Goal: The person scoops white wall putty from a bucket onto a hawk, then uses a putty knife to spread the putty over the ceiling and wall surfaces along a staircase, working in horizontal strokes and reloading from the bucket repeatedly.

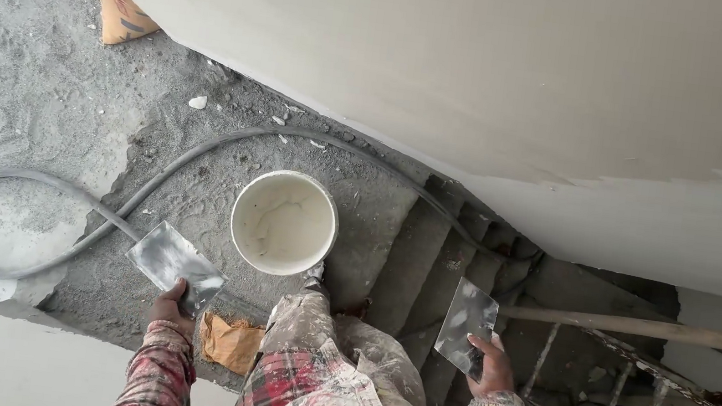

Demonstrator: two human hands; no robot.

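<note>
left hand (171,306) fingers pinching a metal trowel (173,264) at 8 o'clock; right hand (492,366) pinching second trowel (467,317) at 4; bucket (284,222) between.

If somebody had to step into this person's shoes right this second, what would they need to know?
Left hand: grips a flat metal blade, smeared pale, held out over the sandy floor.
Right hand: grips a second flat metal blade, held over the stairwell.
White bucket: on the landing just ahead of the knees, open, with pale paste inside; how full, I cannot tell.
Grey hose: loops across the floor behind the bucket.
Wooden ladder: to the right, over the stairs.
Done: the wall above looks smoothly coated.
Left: cannot tell from this view; neither blade touches the wall.
</note>
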